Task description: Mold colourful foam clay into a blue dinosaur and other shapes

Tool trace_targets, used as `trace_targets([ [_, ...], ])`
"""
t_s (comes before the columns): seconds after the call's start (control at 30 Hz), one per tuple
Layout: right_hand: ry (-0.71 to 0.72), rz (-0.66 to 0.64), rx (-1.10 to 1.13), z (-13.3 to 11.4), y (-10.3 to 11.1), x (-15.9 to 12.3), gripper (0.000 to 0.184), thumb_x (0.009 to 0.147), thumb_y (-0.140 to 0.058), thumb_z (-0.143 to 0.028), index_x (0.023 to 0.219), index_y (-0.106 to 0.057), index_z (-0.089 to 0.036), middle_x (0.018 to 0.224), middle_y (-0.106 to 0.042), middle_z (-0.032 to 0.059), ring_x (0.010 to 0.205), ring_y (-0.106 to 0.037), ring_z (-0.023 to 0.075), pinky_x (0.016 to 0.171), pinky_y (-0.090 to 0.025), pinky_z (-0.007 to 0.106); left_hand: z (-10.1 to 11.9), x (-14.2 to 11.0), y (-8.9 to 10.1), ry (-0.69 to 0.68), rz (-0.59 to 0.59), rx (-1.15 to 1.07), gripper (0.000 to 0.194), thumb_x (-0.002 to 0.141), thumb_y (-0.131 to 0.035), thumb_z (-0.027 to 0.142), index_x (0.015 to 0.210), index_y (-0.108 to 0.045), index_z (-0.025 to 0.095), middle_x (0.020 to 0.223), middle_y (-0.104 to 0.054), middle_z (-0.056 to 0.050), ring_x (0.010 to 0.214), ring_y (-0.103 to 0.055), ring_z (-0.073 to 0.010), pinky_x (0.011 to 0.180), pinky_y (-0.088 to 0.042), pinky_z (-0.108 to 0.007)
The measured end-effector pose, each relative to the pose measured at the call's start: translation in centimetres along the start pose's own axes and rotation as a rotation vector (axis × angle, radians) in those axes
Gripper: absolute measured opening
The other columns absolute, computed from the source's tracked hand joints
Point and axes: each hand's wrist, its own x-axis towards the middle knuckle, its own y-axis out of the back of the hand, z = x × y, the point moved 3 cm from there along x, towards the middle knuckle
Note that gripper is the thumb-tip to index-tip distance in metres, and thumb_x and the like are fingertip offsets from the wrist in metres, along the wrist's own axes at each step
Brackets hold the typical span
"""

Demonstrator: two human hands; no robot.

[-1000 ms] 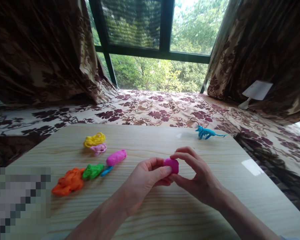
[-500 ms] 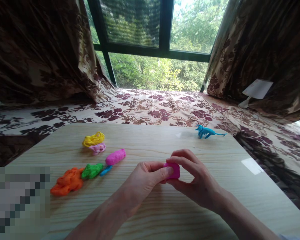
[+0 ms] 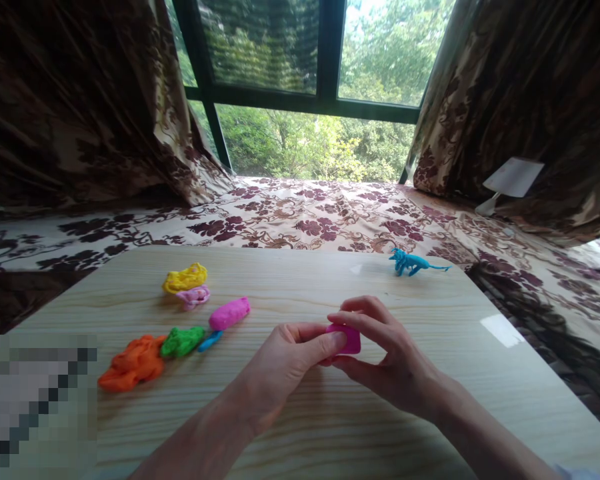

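Observation:
A small block of magenta modelling clay (image 3: 351, 341) with a flattened, squarish face is held above the middle of the table. My left hand (image 3: 295, 350) pinches it, thumb on the near face and fingers behind. My right hand (image 3: 387, 347) curves around its right side, fingertips on the top edge and thumb near the bottom edge. Part of the clay is hidden by the fingers. Left of my hands, a pink clay roll (image 3: 229, 313) lies beside a thin blue clay strip (image 3: 211, 341), with a green clay lump (image 3: 183, 342) and an orange clay lump (image 3: 133, 364) further left.
Yellow clay (image 3: 185, 278) and pale pink clay (image 3: 194, 297) lie at the table's back left. A blue clay animal figure (image 3: 411, 263) stands near the back right edge. Beyond the wooden table (image 3: 290, 273) are a flowered cloth, curtains, a window and a small lamp (image 3: 514, 179).
Both hands have turned the magenta clay slightly, so a flatter, squarer face shows. My right fingers have shifted left along its top edge. The things on the table stay put.

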Motion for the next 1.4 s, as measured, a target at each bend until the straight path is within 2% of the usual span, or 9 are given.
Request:
trace_targets([
  [0.23,-0.003,-0.007,0.011,-0.06,-0.08,0.00,0.036,0.077,-0.065,-0.021,0.112,-0.057,-0.020,0.104,-0.051,0.0071,0.098,-0.050,0.0173,0.082,-0.045,0.029,0.23,-0.20,-0.46,-0.008,-0.031,0.017,0.022,0.080,-0.056,0.025,0.096,-0.070,0.018,0.086,-0.068,-0.005,0.090,-0.055,-0.0187,0.083,-0.038,-0.030],
  [0.47,0.047,0.039,-0.002,0.01,-0.23,0.18,0.030,0.076,-0.065,-0.017,0.105,-0.062,-0.023,0.098,-0.055,0.0056,0.096,-0.051,0.0180,0.082,-0.045,0.031,-0.10,-0.13,-0.19,-0.006,-0.025,0.050,0.024,0.079,-0.058,0.031,0.092,-0.071,0.016,0.085,-0.068,-0.006,0.091,-0.056,-0.0219,0.083,-0.037,-0.032],
  [0.67,0.000,0.026,0.017,0.13,-0.04,0.00,0.045,0.076,-0.065,-0.021,0.120,-0.052,-0.020,0.109,-0.051,0.0083,0.103,-0.048,0.0188,0.086,-0.044,0.032,0.02,-0.04,-0.08,0.000,0.017,0.005,0.025,0.079,-0.059,0.029,0.098,-0.069,0.018,0.089,-0.069,-0.006,0.092,-0.055,-0.0202,0.082,-0.037,-0.030],
  [0.87,0.026,0.041,-0.002,0.06,0.02,0.20,0.031,0.078,-0.063,-0.018,0.109,-0.060,-0.024,0.101,-0.054,0.0058,0.099,-0.049,0.0183,0.083,-0.045,0.032,0.10,-0.08,-0.18,0.010,0.008,0.040,0.026,0.078,-0.060,0.033,0.097,-0.069,0.019,0.088,-0.069,-0.006,0.092,-0.054,-0.0196,0.083,-0.037,-0.029],
  [0.97,0.020,0.049,-0.013,0.10,0.12,0.30,0.026,0.079,-0.062,-0.018,0.104,-0.062,-0.024,0.097,-0.056,0.0053,0.097,-0.050,0.0184,0.083,-0.045,0.033,0.25,-0.07,-0.20,0.004,-0.012,-0.004,0.029,0.082,-0.054,0.036,0.098,-0.069,0.017,0.092,-0.068,-0.007,0.091,-0.054,-0.0194,0.082,-0.039,-0.030],
  [1.07,-0.009,0.054,-0.017,0.27,0.21,0.24,0.034,0.077,-0.063,-0.018,0.110,-0.059,-0.023,0.103,-0.055,0.0065,0.099,-0.049,0.0198,0.085,-0.045,0.034,0.41,0.00,-0.17,-0.004,-0.026,-0.069,0.034,0.085,-0.048,0.037,0.100,-0.067,0.015,0.096,-0.067,-0.010,0.092,-0.054,-0.0201,0.081,-0.041,-0.031],
  [1.2,-0.004,0.039,-0.012,0.28,0.10,0.08,0.047,0.075,-0.065,-0.018,0.120,-0.052,-0.023,0.110,-0.052,0.0077,0.103,-0.047,0.0208,0.087,-0.044,0.036,0.40,0.04,-0.11,0.007,-0.030,-0.081,0.029,0.084,-0.050,0.031,0.100,-0.068,0.014,0.094,-0.067,-0.010,0.090,-0.054,-0.0194,0.083,-0.040,-0.033],
  [1.4,-0.001,0.029,0.006,-0.07,-0.08,0.10,0.032,0.077,-0.063,-0.018,0.108,-0.059,-0.022,0.103,-0.053,0.0070,0.100,-0.049,0.0191,0.083,-0.045,0.033,0.61,-0.34,-0.42,0.007,-0.054,0.022,0.025,0.081,-0.055,0.030,0.099,-0.069,0.019,0.092,-0.068,-0.005,0.093,-0.054,-0.0191,0.086,-0.038,-0.030],
])
